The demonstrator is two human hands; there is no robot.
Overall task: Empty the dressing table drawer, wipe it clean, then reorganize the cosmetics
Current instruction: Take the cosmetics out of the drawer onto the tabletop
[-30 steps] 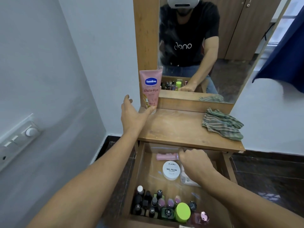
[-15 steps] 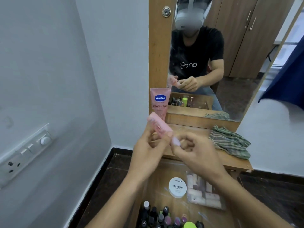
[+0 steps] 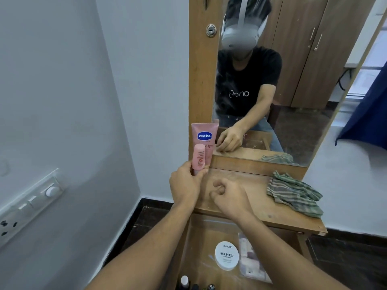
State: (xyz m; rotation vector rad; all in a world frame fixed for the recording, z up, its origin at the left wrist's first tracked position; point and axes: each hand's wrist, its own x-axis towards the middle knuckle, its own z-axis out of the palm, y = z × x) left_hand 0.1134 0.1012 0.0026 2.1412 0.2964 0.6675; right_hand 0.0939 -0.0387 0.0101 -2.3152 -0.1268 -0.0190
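My left hand grips a small pink tube upright at the back left of the dressing table top, right in front of the larger pink Vaseline tube that leans on the mirror frame. My right hand hovers over the table top with its fingers curled and nothing in them. Below, the open drawer holds a white round nail polish remover tub, a clear bag of small items and bottle tops at the bottom edge.
A striped green cloth lies crumpled on the table's right side. The mirror stands behind the table top. A white wall with a switch panel is close on the left. Dark floor tiles surround the table.
My right hand took the small pink tube from the drawer and passed it to my left hand, which now holds it upright by the Vaseline tube. The right hand has let go.
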